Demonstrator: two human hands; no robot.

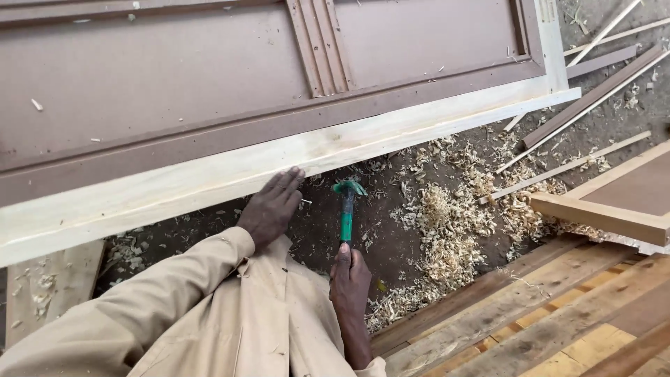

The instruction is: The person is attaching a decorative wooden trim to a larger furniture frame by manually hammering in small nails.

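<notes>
**Hand braced on door edge, hammer raised beside it**

The brown panelled door [174,84] lies flat across the upper left, its pale planed wooden edge strip [209,178] running diagonally from lower left to upper right. The left hand [271,209], reaching out of a tan sleeve [153,300], lies palm down with fingers stretched nearly flat and together, the fingertips touching the strip's lower edge; it grips nothing. Just to its right, the right hand [349,276] is closed around the lower handle of a green-handled hammer [347,206], held upright with its head just below the strip and apart from it. Below the strip the ground is open, strewn with pale curled wood shavings [447,223]. Further right lie thin loose wooden battens [565,167], a second brown panel with a pale frame [621,202], and reddish stacked planks [530,314] at the lower right.
</notes>
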